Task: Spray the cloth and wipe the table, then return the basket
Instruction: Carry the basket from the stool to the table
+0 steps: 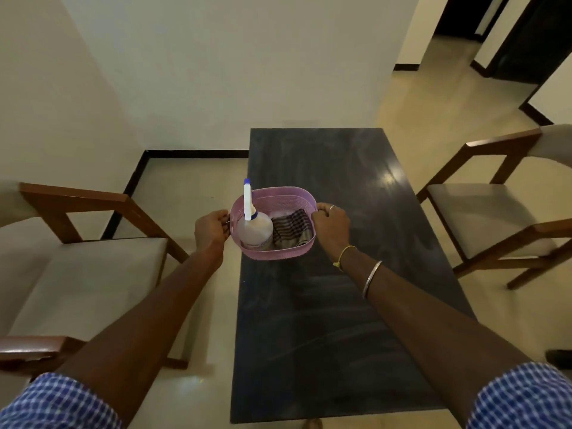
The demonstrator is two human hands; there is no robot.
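A pink plastic basket (280,254) is over the left edge of the dark table (340,305). My left hand (211,229) grips its left rim and my right hand (330,226) grips its right rim. Inside the basket stands a clear spray bottle (255,230) with a white and blue nozzle that rises above the rim. Beside the bottle, on its right, lies a folded dark checked cloth (291,229). I cannot tell whether the basket rests on the table or is held just above it.
A wooden chair with a pale cushion (93,274) stands left of the table, and another wooden chair (495,218) stands on the right. A wall (216,72) runs behind the table's far end. Tiled floor lies on both sides, with a doorway at the far right.
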